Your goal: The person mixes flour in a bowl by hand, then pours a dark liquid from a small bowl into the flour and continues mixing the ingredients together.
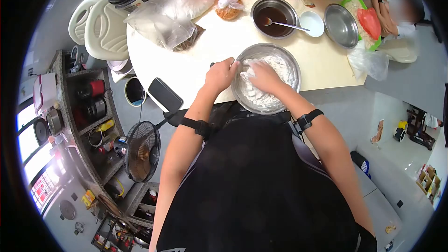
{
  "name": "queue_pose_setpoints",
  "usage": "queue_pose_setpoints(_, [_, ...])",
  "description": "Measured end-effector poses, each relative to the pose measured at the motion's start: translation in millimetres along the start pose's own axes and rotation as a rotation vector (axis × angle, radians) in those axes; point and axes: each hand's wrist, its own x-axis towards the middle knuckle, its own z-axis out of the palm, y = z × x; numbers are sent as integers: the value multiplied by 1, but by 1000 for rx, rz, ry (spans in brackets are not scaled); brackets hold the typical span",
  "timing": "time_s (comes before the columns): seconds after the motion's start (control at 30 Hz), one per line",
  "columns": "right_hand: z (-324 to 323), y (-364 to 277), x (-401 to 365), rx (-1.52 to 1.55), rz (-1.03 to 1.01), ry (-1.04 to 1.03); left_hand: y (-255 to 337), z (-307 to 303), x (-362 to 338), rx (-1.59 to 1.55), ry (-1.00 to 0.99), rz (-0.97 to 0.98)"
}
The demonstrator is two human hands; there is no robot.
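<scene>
A steel bowl point(294, 84) holding white flour and pale lumps of dough point(258, 94) stands at the table's near edge. My left hand point(222, 73) grips the bowl's left rim with its fingers closed. Inside the bowl, my right hand point(262, 75) is down in the flour mix; its fingertips are coated white and curled around some of the mix. Behind this bowl, a second steel bowl point(273, 4) contains brown liquid, and a spoon point(291, 27) rests in it, its handle reaching over a small white bowl point(311, 24).
A black phone point(165, 94) lies near the table's left edge, with plastic bags point(168, 18) behind it. An empty steel bowl point(341, 25) and a green tray point(352, 2) are at right. A person point(385, 14) sits beyond. A fan point(142, 151) stands left.
</scene>
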Motion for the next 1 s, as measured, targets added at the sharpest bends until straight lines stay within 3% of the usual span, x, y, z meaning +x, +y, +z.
queue_pose_setpoints(0.1, [-23,-14,-10,-42,-104,-81,2,-6,1,-119,-124,-121])
queue_pose_setpoints(0.23, [-25,-4,-31,-289,-248,-111,4,-10,0,-87,-94,-113])
queue_pose_setpoints(0.33, [-14,12,-49,-285,-386,146,4,-5,-4,-70,-50,-82])
queue_pose_setpoints(0.43, [-17,11,-65,-222,-274,-127,7,-8,-5,-68,-71,-113])
queue_pose_setpoints(0.53, [-12,22,-67,-200,-146,-161,12,-3,-7,-106,-46,-144])
queue_pose_setpoints(0.73, [27,27,-42,-426,-288,136,14,10,-2,-154,-3,-183])
queue_pose_setpoints(0.87, [37,36,-17,-457,-345,82,16,7,-2,-160,5,-194])
queue_pose_setpoints(0.97, [41,46,-3,-525,-410,188,13,14,-1,-136,36,-186])
queue_pose_setpoints(1.0, [42,43,-1,-512,-310,51,17,11,-2,-148,21,-203])
